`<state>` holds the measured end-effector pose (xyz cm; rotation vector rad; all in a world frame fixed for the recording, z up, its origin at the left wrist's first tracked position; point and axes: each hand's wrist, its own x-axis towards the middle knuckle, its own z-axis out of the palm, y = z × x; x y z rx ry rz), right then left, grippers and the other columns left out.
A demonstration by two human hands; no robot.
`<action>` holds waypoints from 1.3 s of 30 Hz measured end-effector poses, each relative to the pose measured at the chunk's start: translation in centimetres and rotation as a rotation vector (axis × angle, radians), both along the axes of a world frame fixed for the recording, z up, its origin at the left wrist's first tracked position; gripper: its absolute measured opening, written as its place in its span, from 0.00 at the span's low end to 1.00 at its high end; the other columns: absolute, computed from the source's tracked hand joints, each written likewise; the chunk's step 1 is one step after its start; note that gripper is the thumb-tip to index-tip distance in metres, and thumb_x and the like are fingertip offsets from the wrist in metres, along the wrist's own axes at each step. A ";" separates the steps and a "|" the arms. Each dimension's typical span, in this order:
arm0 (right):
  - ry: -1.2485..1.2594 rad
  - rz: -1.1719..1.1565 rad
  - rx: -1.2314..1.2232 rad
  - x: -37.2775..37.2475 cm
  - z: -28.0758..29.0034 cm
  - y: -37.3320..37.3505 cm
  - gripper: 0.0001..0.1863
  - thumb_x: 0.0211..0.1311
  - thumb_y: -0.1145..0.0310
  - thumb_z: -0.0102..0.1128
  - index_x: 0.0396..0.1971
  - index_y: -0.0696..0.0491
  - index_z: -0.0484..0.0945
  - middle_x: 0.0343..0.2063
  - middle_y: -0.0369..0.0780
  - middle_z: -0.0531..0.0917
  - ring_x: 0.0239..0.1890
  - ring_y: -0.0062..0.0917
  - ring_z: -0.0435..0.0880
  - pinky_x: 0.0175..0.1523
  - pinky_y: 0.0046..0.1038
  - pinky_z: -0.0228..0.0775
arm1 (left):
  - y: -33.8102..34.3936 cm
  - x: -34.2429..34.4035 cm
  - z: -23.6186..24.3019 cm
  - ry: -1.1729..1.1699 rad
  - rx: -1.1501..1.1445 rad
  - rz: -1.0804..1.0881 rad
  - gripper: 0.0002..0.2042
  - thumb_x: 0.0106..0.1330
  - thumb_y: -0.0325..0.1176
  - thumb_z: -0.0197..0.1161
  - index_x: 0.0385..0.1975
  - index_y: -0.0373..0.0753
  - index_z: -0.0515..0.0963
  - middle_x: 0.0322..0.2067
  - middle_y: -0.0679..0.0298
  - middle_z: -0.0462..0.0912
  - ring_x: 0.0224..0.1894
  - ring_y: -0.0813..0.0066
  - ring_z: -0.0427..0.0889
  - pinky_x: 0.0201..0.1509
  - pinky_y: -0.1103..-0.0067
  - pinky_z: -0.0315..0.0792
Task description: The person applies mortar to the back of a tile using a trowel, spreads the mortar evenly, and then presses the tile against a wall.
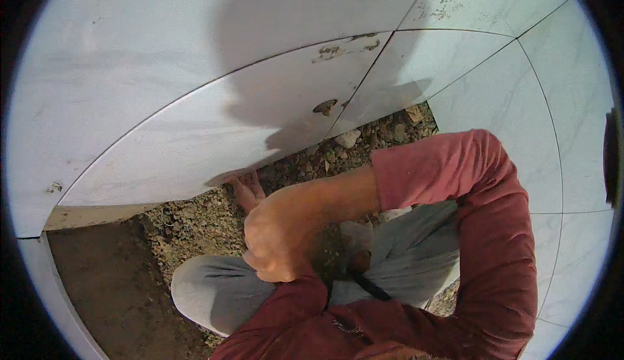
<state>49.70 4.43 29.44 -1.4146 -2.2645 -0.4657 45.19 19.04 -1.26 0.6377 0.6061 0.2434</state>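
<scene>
My left hand (247,191) reaches down to the soil at the foot of the white tiled wall (195,145), fingers stretched out by the tile's lower edge. Whether they touch the tile I cannot tell. My right arm crosses in front of my body, and my right hand (274,246) is closed, its fingers curled beside the end of my left sleeve (302,295). Whatever it may hold is hidden. Most of my left forearm is covered by the right hand. Loose, stony soil (195,223) lies under and around both hands.
Smooth, dark brown ground (110,275) lies to the left. Pale stones (349,139) are scattered along the wall's foot. More white tiles (546,165) line the right side. My bent knees in grey trousers (208,288) are close to the hands. Dried dirt marks (325,106) the wall.
</scene>
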 end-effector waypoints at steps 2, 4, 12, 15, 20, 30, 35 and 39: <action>-0.033 0.015 0.076 1.2 -0.8 1.0 0.11 0.43 0.59 0.61 0.14 0.46 0.71 0.14 0.34 0.73 0.17 0.32 0.79 0.20 0.36 0.70 | -0.3 0.4 0.0 -0.006 -0.012 0.010 0.22 0.73 0.36 0.59 0.64 0.41 0.67 0.62 0.62 0.69 0.65 0.68 0.67 0.69 0.68 0.68; -0.070 -0.193 0.037 2.9 -1.5 1.6 0.10 0.43 0.60 0.62 0.13 0.44 0.70 0.13 0.32 0.72 0.16 0.29 0.77 0.21 0.35 0.69 | -0.6 -0.3 -0.3 0.016 -0.008 -0.001 0.22 0.73 0.37 0.59 0.64 0.41 0.67 0.61 0.62 0.69 0.65 0.68 0.67 0.69 0.69 0.68; 0.431 -0.070 0.346 2.5 0.0 7.7 0.06 0.48 0.62 0.63 0.16 0.44 0.79 0.17 0.35 0.78 0.21 0.32 0.80 0.28 0.37 0.74 | -1.1 0.8 -0.4 0.010 -0.047 0.055 0.22 0.72 0.37 0.60 0.64 0.42 0.67 0.61 0.63 0.69 0.64 0.69 0.68 0.68 0.69 0.68; 0.590 -0.055 0.183 3.3 1.4 14.8 0.08 0.51 0.61 0.61 0.20 0.48 0.83 0.20 0.40 0.83 0.23 0.38 0.83 0.31 0.42 0.76 | 0.8 0.1 -1.1 0.022 -0.077 0.123 0.22 0.72 0.38 0.60 0.64 0.42 0.68 0.61 0.63 0.70 0.64 0.69 0.68 0.68 0.69 0.68; -0.024 -0.338 -0.005 4.6 6.9 13.9 0.10 0.59 0.60 0.58 0.23 0.49 0.75 0.18 0.38 0.79 0.20 0.30 0.83 0.21 0.35 0.74 | 0.8 1.1 -0.4 0.071 -0.116 0.161 0.22 0.72 0.38 0.61 0.64 0.43 0.68 0.60 0.63 0.70 0.64 0.69 0.68 0.67 0.70 0.68; -0.180 -0.181 -0.359 2.4 6.5 26.8 0.09 0.57 0.63 0.59 0.26 0.52 0.83 0.25 0.43 0.86 0.28 0.37 0.88 0.31 0.40 0.80 | -0.2 1.9 -0.6 0.061 -0.206 0.173 0.22 0.72 0.39 0.62 0.63 0.43 0.68 0.59 0.64 0.70 0.63 0.70 0.68 0.66 0.70 0.67; -0.054 -0.225 -0.457 -0.4 7.1 25.1 0.08 0.58 0.66 0.58 0.29 0.54 0.82 0.25 0.46 0.86 0.28 0.39 0.88 0.30 0.39 0.81 | 0.1 1.9 -1.1 0.065 -0.205 0.190 0.22 0.71 0.39 0.62 0.63 0.44 0.69 0.59 0.65 0.71 0.63 0.71 0.69 0.65 0.71 0.67; -0.031 -0.004 -0.401 -4.7 6.3 24.7 0.08 0.60 0.66 0.57 0.27 0.54 0.80 0.23 0.45 0.84 0.27 0.37 0.88 0.29 0.39 0.81 | -1.3 3.0 -0.6 0.056 -0.240 0.159 0.22 0.71 0.40 0.63 0.63 0.44 0.69 0.59 0.65 0.71 0.62 0.71 0.69 0.65 0.71 0.67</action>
